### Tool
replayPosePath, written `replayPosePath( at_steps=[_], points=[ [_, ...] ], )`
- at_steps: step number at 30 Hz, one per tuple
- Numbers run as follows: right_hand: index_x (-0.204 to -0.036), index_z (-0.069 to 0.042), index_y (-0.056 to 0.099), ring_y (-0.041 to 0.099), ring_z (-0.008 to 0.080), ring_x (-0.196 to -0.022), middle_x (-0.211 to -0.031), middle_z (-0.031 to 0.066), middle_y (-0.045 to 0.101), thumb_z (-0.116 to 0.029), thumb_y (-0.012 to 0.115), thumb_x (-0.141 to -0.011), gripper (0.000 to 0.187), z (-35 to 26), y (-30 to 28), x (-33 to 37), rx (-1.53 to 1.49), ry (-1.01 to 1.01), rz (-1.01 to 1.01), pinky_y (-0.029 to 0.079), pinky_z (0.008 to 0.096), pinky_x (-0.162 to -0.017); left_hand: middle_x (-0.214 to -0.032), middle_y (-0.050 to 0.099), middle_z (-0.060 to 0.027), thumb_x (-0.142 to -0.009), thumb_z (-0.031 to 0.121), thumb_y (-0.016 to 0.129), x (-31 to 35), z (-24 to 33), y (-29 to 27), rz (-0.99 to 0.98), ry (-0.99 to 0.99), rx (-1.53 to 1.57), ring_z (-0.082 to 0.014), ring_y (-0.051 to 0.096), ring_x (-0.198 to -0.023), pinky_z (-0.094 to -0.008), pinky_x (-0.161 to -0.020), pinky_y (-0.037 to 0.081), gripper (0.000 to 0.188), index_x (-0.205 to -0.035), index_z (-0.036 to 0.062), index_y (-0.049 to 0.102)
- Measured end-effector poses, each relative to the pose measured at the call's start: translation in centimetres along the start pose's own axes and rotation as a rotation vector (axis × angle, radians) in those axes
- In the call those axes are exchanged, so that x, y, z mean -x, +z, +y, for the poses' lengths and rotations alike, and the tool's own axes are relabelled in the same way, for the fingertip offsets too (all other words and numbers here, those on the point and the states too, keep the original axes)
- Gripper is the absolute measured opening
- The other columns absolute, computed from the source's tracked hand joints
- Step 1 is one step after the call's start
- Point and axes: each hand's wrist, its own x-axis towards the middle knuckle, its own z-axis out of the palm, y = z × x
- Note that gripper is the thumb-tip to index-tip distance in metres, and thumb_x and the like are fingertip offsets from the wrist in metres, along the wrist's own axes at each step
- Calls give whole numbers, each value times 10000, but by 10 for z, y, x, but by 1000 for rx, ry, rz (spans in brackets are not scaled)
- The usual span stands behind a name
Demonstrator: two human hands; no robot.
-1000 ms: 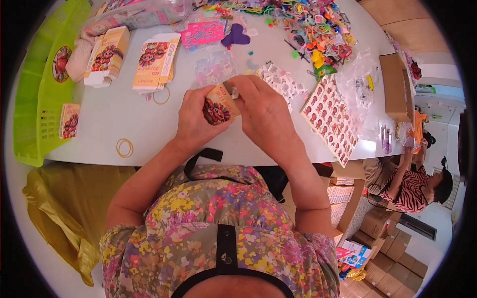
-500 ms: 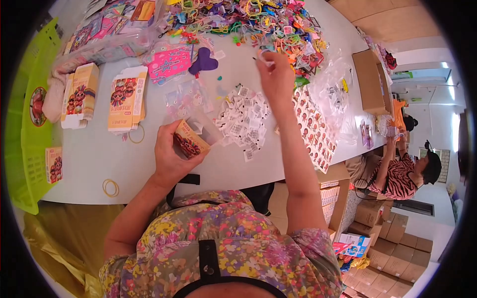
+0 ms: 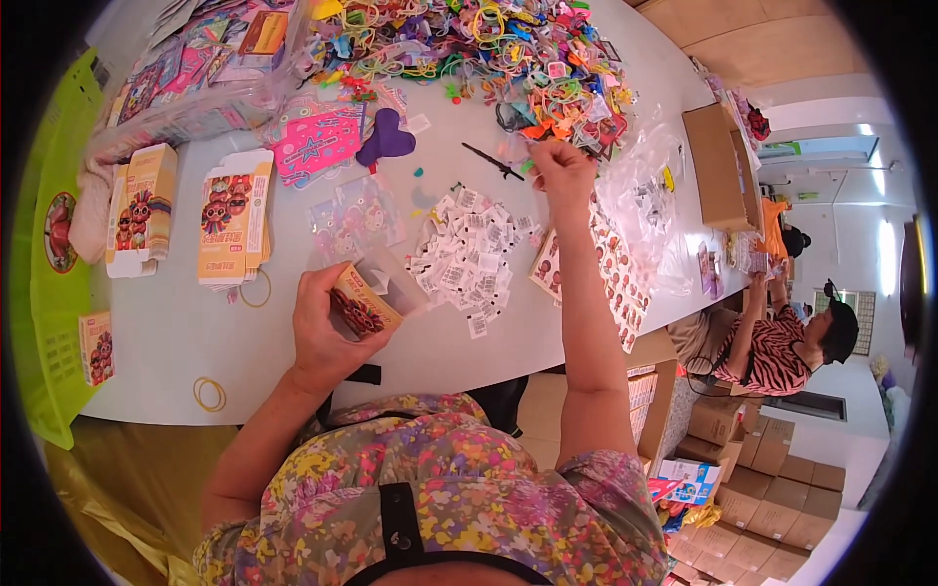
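Observation:
My left hand [image 3: 327,327] is wrapped round a small orange printed carton [image 3: 360,301], whose flap end stands open toward the right. Farther out, my right hand [image 3: 564,176] has its fingertips pinched at the near edge of a heap of colourful trinkets [image 3: 459,49]. What they hold is too small to make out; a pale, see-through bit shows beside them. Close to the fingertips is a thin black stick-like piece [image 3: 493,160]; whether it is held or lies on the table I cannot tell. Between the hands lies a pile of small white printed slips [image 3: 469,252].
Flattened orange cartons stand in two stacks [image 3: 234,220] [image 3: 142,210] at left, beside a green basket [image 3: 49,322]. A clear bin [image 3: 195,103] holds packets. Sticker sheets [image 3: 616,278] lie under my right forearm. At right are a cardboard box [image 3: 721,166] and another person [image 3: 782,347].
My right hand has come slightly nearer and to the right, and the black piece now shows at full length. My left hand still holds the carton. The whole view has shifted a little.

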Motion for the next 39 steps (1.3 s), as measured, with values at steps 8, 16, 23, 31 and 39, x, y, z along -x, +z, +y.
replayPosePath(
  at_steps=[8,16,23,31,39],
  points=[
    [-963,-6,685,562,49,-590,-734,0,658,-84,691,-861,129,-21,2,-30,243,-189,3,446,200,-492,-1056,490,-70,-593,101,899,-1,3,2,-13,3,0,-168,522,-962,-288,-850,459,784,-1228,0,451],
    [-1041,-32,710,547,45,-610,-728,-16,645,-78,709,-835,212,-45,-6,-17,63,-43,-196,447,209,-511,-1063,486,-64,-587,93,897,-1,2,1,-13,-32,15,-168,524,-966,-290,-863,455,771,-1221,2,467],
    [-922,-5,698,624,213,-678,-796,80,656,-87,719,-780,166,-11,-7,-5,512,-260,-261,507,325,-625,-1064,492,-69,-586,91,895,-3,5,2,-34,-27,14,-173,528,-969,-296,-860,459,772,-1227,8,471],
    [-866,-1,684,662,311,-713,-783,179,669,-161,699,-750,199,-22,9,-5,768,-137,-347,514,391,-661,-1063,506,-89,-590,107,896,1,5,2,0,-2,-40,-200,547,-973,-313,-864,468,758,-1217,11,482],
    [-792,12,671,638,327,-607,-712,203,645,-164,640,-768,180,-7,5,-8,761,-494,-117,519,394,-584,-1069,517,-112,-583,134,905,-1,3,3,9,7,-57,-222,555,-978,-327,-859,477,780,-1223,2,480]
  ],
)
